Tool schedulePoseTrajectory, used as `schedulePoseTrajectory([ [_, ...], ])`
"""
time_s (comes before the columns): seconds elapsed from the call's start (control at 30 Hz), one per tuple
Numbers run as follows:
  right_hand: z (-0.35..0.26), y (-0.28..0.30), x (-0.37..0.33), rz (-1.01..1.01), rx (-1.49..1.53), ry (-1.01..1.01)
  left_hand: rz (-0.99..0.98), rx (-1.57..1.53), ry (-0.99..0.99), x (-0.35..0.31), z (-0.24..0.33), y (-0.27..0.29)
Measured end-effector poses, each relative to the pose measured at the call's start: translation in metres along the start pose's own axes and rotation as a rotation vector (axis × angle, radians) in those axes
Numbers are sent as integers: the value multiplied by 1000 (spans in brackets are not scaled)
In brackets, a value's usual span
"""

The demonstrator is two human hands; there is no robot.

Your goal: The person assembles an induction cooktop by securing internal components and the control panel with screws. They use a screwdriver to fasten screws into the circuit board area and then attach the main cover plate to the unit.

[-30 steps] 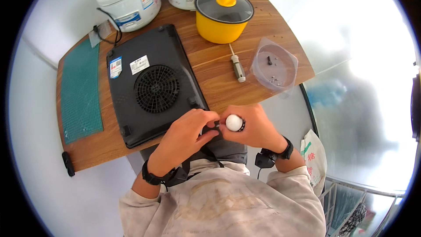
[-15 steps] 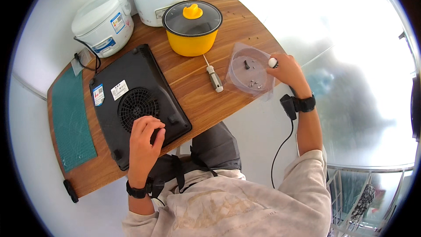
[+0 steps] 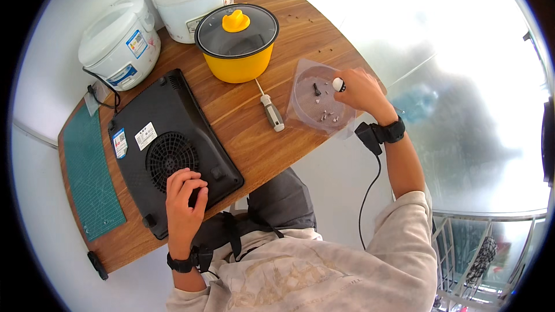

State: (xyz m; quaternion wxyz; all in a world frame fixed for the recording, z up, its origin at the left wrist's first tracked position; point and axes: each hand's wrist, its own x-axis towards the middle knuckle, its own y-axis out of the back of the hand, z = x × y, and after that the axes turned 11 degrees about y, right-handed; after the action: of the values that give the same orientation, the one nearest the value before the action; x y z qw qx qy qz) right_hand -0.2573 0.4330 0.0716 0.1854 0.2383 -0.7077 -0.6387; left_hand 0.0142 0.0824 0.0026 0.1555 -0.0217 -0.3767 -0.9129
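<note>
left hand (image 3: pixel 184 196) flat, open on black cooker base (image 3: pixel 167 150) | right hand (image 3: pixel 361 89) pinches small white piece (image 3: pixel 337 84) over clear dish (image 3: pixel 321 101) | screwdriver (image 3: pixel 270 111) between the hands

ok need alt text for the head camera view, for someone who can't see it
A person at a wooden table rests the left hand on an upturned black induction cooker, while the right hand holds a small white object over a clear plastic dish of screws. A screwdriver, a yellow lidded pot and two white rice cookers lie beyond.

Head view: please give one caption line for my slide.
Left hand rests on upturned black induction cooker; right hand holds small white part over clear plastic dish.
</note>
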Motion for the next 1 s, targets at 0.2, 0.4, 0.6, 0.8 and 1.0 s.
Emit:
schedulePoseTrajectory([
  [0.2,2,-12,-7,-62,-103,106,12,19,-1,1,3,0],
  [0.4,2,-22,-7,-124,-200,284,19,21,3,1,2,-2],
  [0.6,-8,-25,-6,-200,-88,333,16,19,1,1,1,-2],
  [0.8,-7,-33,-2,-233,-18,381,25,34,-9,0,2,-2],
  [1.0,-11,-41,1,-229,-76,370,20,26,-12,0,0,-2],
])
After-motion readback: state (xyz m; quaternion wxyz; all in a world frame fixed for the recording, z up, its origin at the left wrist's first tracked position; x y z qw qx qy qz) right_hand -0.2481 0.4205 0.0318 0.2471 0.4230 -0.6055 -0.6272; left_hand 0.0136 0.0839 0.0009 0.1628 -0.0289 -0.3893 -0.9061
